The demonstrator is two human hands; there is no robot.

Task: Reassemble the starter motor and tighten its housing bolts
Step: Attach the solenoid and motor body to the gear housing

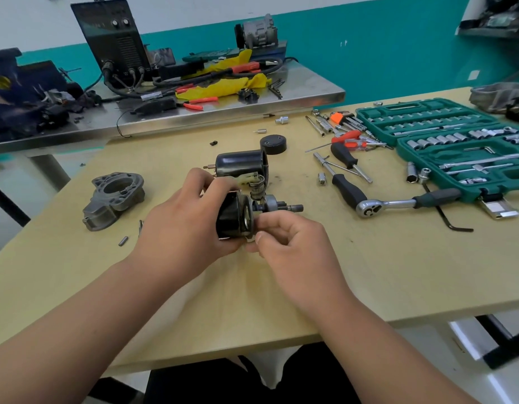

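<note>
Starter motor [233,217], left hand [182,224] gripping, right hand [293,247] pinching, over tan table [252,304] by teal wall [398,53].

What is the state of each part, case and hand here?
Left hand: grips black cylindrical motor part.
Right hand: pinches that part's front rim.
Grey cast-metal nose housing: detached, on table.
Black round end cap: off, on table.
Green plastic socket case: open.

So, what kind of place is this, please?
Probably a mechanic's workshop: an open socket set and a ratchet lie on the wooden table beside motor parts, and the metal bench behind holds pliers and cables.
</note>
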